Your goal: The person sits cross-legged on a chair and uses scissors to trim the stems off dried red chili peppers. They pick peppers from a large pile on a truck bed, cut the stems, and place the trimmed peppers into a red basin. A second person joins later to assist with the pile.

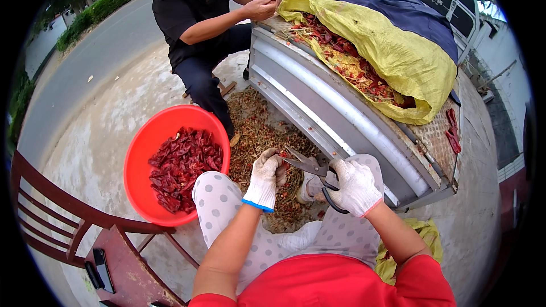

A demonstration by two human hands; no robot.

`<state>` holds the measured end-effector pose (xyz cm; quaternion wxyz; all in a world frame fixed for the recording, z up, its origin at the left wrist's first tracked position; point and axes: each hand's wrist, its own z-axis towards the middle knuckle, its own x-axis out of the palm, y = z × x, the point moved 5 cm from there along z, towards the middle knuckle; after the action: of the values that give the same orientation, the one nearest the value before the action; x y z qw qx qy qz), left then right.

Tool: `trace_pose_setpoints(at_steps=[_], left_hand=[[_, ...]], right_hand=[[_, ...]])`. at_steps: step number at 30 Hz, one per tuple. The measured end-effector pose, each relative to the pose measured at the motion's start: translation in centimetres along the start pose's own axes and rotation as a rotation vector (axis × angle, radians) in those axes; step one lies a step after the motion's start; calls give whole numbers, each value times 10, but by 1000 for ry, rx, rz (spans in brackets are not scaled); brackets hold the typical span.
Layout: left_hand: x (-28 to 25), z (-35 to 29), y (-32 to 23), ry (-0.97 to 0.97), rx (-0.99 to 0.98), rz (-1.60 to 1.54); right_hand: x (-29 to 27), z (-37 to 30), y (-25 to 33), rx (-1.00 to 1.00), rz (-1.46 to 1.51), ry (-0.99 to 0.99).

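My left hand, in a white knit glove with a blue cuff, is closed in a pinch. A bit of dried red chili shows at its fingertips. My right hand, gloved in white with a pink cuff edge, grips a pair of scissors with dark handles. The blades are parted and their tips point left, right beside the chili. To the left, a red plastic basin holds a heap of dried red chilies. Chili stems and scraps cover the ground beyond my knees.
A grey metal truck bed stands ahead on the right, carrying an open yellow woven sack of chilies. Across from me a person in black works with both hands near the sack. A wooden chair with phones on it is at lower left.
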<state>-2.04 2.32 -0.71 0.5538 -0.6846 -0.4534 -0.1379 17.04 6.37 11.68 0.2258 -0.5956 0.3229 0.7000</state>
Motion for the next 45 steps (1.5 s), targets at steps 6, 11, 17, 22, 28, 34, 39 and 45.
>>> trace_pose_setpoints(at_steps=[6,11,17,22,28,34,39,45], left_hand=[[5,-5,1,79,-36,38],[4,-7,2,115,-64,91],[4,-6,4,147,-85,160],[7,-9,8,158,-165,80],[8,-11,10,193,-240,46],[2,-8,7,102,-241,86],[-22,3,-24,73,-60,4],[-131,29,-119,-102,279,-340]], right_hand=[[6,15,7,-57,-112,-29],[6,20,6,-109,-147,12],[7,20,4,-100,-128,84],[24,11,-6,-18,25,228],[36,-2,-12,93,203,271],[29,-9,-28,251,233,241],[-19,-23,-63,246,38,12],[-107,-56,-168,321,-346,-111]])
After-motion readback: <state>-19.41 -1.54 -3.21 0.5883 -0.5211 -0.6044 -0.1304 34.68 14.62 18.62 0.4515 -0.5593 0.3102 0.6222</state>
